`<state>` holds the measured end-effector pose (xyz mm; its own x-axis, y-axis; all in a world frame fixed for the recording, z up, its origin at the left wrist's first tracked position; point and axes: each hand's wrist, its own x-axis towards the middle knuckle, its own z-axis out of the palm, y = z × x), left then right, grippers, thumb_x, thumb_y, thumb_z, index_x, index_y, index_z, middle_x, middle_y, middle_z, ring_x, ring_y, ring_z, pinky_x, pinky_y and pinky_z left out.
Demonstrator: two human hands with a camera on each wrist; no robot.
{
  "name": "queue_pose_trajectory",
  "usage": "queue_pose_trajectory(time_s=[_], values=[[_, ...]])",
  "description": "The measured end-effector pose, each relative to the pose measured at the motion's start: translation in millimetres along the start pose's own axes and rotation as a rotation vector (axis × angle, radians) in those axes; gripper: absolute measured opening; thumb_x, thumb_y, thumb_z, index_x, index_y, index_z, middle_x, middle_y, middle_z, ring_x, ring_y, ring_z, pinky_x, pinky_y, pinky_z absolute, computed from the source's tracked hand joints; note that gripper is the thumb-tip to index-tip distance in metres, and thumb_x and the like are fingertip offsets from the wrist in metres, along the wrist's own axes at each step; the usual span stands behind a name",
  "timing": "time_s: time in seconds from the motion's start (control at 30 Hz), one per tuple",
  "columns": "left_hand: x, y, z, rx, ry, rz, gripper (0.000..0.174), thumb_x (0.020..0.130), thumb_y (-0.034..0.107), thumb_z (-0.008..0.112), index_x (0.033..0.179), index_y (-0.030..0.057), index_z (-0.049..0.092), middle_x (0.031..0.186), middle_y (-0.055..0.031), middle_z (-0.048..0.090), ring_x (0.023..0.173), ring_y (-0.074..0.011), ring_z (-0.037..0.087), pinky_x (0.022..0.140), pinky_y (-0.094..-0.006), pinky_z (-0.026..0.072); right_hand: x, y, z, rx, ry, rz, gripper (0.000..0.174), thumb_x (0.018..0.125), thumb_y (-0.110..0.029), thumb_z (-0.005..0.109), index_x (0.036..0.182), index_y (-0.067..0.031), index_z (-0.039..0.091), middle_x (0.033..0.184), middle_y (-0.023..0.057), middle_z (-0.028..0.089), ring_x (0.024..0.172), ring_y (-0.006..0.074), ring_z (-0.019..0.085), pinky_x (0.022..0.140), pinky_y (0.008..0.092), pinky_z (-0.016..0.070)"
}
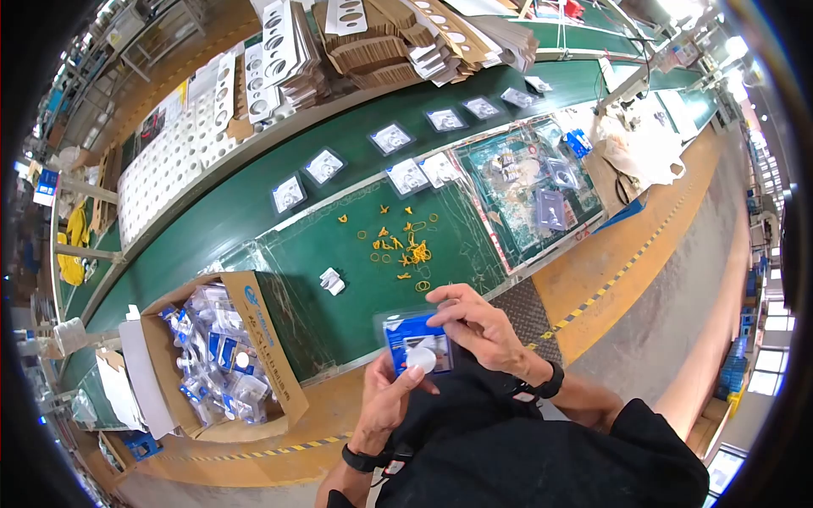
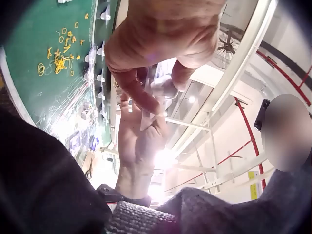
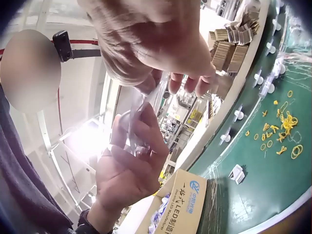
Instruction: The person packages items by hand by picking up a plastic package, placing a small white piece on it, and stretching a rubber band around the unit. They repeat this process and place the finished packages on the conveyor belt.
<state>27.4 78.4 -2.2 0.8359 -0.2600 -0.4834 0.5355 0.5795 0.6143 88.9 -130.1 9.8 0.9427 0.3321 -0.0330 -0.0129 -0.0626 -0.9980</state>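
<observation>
Both hands hold a clear blister pack (image 1: 415,341) with a blue card and a white bulb, just above the near edge of the green table (image 1: 339,245). My left hand (image 1: 406,378) grips its lower edge, with the thumb on the bulb. My right hand (image 1: 453,317) pinches its upper right side. In the left wrist view the left hand (image 2: 158,85) pinches the clear pack (image 2: 153,105), with the right hand (image 2: 139,141) behind it. In the right wrist view the right hand (image 3: 156,73) pinches the pack (image 3: 139,114) above the left hand (image 3: 126,165).
An open cardboard box (image 1: 271,339) full of packed bulbs stands at the left. Yellow rubber bands (image 1: 406,245) and a small white piece (image 1: 332,281) lie on the table. Several packs (image 1: 391,137) ride the conveyor behind. Cardboard stacks (image 1: 381,42) lie beyond it.
</observation>
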Motion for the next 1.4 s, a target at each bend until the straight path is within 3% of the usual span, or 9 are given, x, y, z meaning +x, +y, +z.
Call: queue_pose_trajectory(time_s=[0.1,0.3,0.63,0.77,1.1,1.13,1.23,1.33,1.4], values=[[1.6,-4.3,-32.2,0.098,0.161,0.063,0.034,0.088,0.011,0.073,0.116,-0.0056,0.064,0.105,-0.0132,0.071,0.080,-0.0189,0.069,0.066,-0.0348,0.0611,8.2,26.5,0.9,0.286,0.326,0.182,0.024,0.102,-0.008,0.056,0.121,0.0036,0.064,0.112,0.0038,0.068,0.102,0.0129,0.061,0.091,0.0286,0.0482],[-11.6,-21.1,-85.0,0.304,0.389,-0.003,0.033,0.088,0.015,0.076,0.110,-0.0063,0.065,0.096,-0.0115,0.070,0.073,-0.0167,0.067,0.065,-0.0337,0.0597,37.9,196.2,-49.7,-0.648,0.113,0.181,0.017,0.092,-0.014,0.069,0.104,-0.0023,0.070,0.095,0.0104,0.069,0.076,0.0264,0.067,0.069,0.0367,0.0540],[-33.5,-46.7,-106.8,0.274,0.570,-0.051,0.032,0.088,0.013,0.076,0.110,-0.0070,0.063,0.099,-0.0115,0.070,0.078,-0.0162,0.067,0.067,-0.0334,0.0599,105.4,243.4,-30.8,-0.852,0.038,-0.076,0.018,0.088,-0.020,0.075,0.093,-0.0036,0.069,0.086,0.0094,0.066,0.068,0.0308,0.063,0.063,0.0417,0.0504],[-30.6,-45.4,-105.8,0.253,0.606,-0.037,0.033,0.089,0.012,0.076,0.112,-0.0067,0.063,0.100,-0.0116,0.069,0.080,-0.0163,0.067,0.069,-0.0336,0.0602,113.1,220.9,-36.5,-0.551,0.027,0.309,0.020,0.091,-0.021,0.075,0.093,-0.0014,0.071,0.075,0.0072,0.065,0.061,0.0187,0.058,0.059,0.0345,0.0466],[-2.7,-30.9,-103.4,0.236,0.233,-0.123,0.043,0.086,0.012,0.080,0.120,-0.0076,0.063,0.099,-0.0099,0.070,0.085,-0.0155,0.069,0.073,-0.0315,0.0609,94.5,169.6,-32.6,-0.338,0.013,0.382,0.024,0.096,-0.022,0.072,0.099,0.0018,0.073,0.077,0.0003,0.064,0.069,0.0052,0.053,0.061,0.0242,0.0441],[-0.1,-17.3,-98.1,0.219,0.146,-0.258,0.051,0.083,0.012,0.082,0.125,-0.0088,0.062,0.125,-0.0154,0.066,0.105,-0.0198,0.068,0.088,-0.0336,0.0575,91.0,149.2,-25.8,-0.305,-0.013,0.388,0.023,0.097,-0.021,0.071,0.099,0.0020,0.072,0.078,-0.0008,0.063,0.071,0.0042,0.053,0.062,0.0234,0.0442],[28.1,-7.5,-78.0,0.337,-0.103,0.112,0.054,0.080,0.012,0.083,0.127,-0.0067,0.064,0.155,-0.0172,0.045,0.128,-0.0229,0.057,0.102,-0.0347,0.0483,80.2,88.6,-13.4,-0.159,-0.165,0.518,0.020,0.100,-0.018,0.067,0.098,0.0015,0.070,0.089,-0.0013,0.063,0.079,0.0035,0.054,0.068,0.0229,0.0440],[44.6,9.3,-66.3,0.535,-0.250,0.178,0.054,0.078,0.013,0.085,0.126,-0.0034,0.067,0.168,-0.0145,0.022,0.142,-0.0241,0.044,0.109,-0.0344,0.0405,62.6,50.8,-6.7,0.059,-0.281,0.525,0.019,0.100,-0.016,0.067,0.100,0.0020,0.071,0.096,-0.0006,0.063,0.083,0.0054,0.056,0.073,0.0230,0.0431],[53.0,11.2,-57.9,0.536,-0.326,0.219,0.050,0.079,0.011,0.084,0.125,-0.0021,0.068,0.165,-0.0140,0.029,0.139,-0.0224,0.047,0.106,-0.0341,0.0428,58.5,39.4,-10.4,0.048,-0.323,0.509,0.019,0.099,-0.016,0.068,0.102,0.0023,0.072,0.095,-0.0006,0.063,0.083,0.0058,0.056,0.073,0.0231,0.0433]])
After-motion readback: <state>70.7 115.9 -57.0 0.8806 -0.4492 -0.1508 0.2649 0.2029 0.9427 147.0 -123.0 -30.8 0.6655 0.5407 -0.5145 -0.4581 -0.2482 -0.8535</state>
